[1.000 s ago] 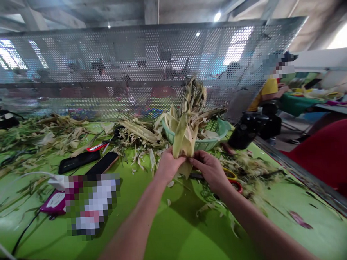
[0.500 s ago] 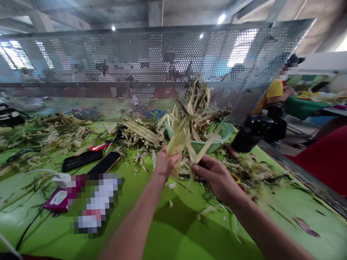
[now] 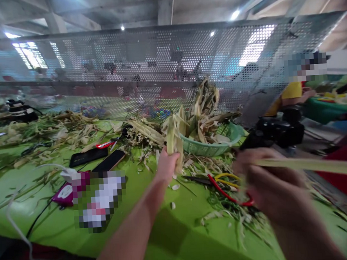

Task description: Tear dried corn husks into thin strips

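My left hand (image 3: 167,165) is closed around the lower end of a bundle of pale corn husks (image 3: 172,137), held upright above the green table. Whether an ear is inside the husks cannot be seen. Off to the right, my right hand (image 3: 271,183) is blurred by motion, its fingers closed on a long strip of corn husk (image 3: 313,164) that points right. Between the hands lie scissors (image 3: 224,187) with red and yellow handles, among green scraps. Behind them stands a green plastic basket (image 3: 209,146) heaped with dry husks.
On the left lie a dark phone (image 3: 109,161), a black case (image 3: 88,155), a red-handled cutter (image 3: 106,144) and a purple power bank (image 3: 67,191) with a cable. Husk piles (image 3: 56,131) line the back before a perforated metal screen (image 3: 135,77). A person in yellow (image 3: 290,91) is at right.
My right hand has moved away to the right with a husk strip, leaving the bundle in my left hand. The scissors are now uncovered. The view has turned slightly left.
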Demonstrator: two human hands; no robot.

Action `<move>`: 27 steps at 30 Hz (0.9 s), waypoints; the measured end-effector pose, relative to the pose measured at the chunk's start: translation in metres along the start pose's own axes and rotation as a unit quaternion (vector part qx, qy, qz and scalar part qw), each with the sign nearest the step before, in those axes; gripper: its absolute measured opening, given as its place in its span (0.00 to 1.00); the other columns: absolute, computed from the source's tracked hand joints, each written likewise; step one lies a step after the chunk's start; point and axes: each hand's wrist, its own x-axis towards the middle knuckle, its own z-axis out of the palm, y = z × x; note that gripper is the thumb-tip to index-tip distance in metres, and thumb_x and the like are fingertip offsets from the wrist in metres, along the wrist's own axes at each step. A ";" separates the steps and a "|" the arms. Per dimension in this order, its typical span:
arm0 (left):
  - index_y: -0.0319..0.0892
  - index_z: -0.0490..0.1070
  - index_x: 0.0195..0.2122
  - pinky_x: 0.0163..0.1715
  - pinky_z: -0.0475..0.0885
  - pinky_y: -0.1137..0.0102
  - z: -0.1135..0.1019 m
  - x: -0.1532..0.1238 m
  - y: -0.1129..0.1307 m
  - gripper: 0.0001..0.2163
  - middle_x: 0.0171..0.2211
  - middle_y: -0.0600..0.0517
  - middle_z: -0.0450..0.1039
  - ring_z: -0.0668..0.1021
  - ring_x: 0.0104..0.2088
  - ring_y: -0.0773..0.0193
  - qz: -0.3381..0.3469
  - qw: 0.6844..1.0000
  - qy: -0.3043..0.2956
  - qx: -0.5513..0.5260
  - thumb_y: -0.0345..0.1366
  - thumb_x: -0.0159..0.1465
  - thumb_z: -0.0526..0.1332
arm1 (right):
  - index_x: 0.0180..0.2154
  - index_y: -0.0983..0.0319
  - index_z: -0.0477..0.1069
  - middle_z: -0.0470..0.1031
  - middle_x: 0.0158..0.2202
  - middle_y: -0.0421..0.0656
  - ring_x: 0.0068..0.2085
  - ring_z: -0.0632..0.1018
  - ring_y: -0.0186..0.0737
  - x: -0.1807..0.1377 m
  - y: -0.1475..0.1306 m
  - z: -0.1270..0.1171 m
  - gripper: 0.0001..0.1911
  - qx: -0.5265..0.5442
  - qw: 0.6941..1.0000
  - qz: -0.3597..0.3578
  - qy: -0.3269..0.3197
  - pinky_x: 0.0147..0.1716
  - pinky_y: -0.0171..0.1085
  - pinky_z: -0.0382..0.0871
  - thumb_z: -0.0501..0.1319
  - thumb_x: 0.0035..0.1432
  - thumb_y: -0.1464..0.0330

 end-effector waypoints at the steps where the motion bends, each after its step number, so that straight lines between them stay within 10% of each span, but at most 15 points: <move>1: 0.39 0.71 0.41 0.30 0.70 0.71 0.003 -0.003 -0.001 0.15 0.33 0.48 0.77 0.77 0.31 0.63 0.008 1.000 -0.005 0.004 0.31 0.50 0.64 | 0.34 0.58 0.75 0.73 0.32 0.42 0.31 0.74 0.37 0.004 0.014 0.015 0.12 0.027 0.997 0.058 -0.034 0.28 0.35 0.70 0.71 0.49 0.59; 5: 0.39 0.71 0.38 0.29 0.69 0.72 0.014 -0.013 -0.004 0.14 0.30 0.51 0.75 0.75 0.28 0.65 0.055 0.998 -0.017 0.013 0.31 0.49 0.65 | 0.32 0.60 0.74 0.72 0.27 0.39 0.26 0.70 0.33 0.009 0.057 0.054 0.14 0.034 0.979 0.184 -0.080 0.24 0.33 0.65 0.70 0.47 0.59; 27: 0.41 0.76 0.40 0.30 0.70 0.70 0.007 -0.019 0.007 0.11 0.32 0.48 0.78 0.77 0.30 0.61 0.013 0.980 -0.179 0.087 0.35 0.55 0.64 | 0.42 0.60 0.69 0.74 0.28 0.40 0.31 0.75 0.41 0.020 0.096 0.038 0.19 -0.102 0.986 0.106 -0.076 0.32 0.39 0.69 0.67 0.47 0.65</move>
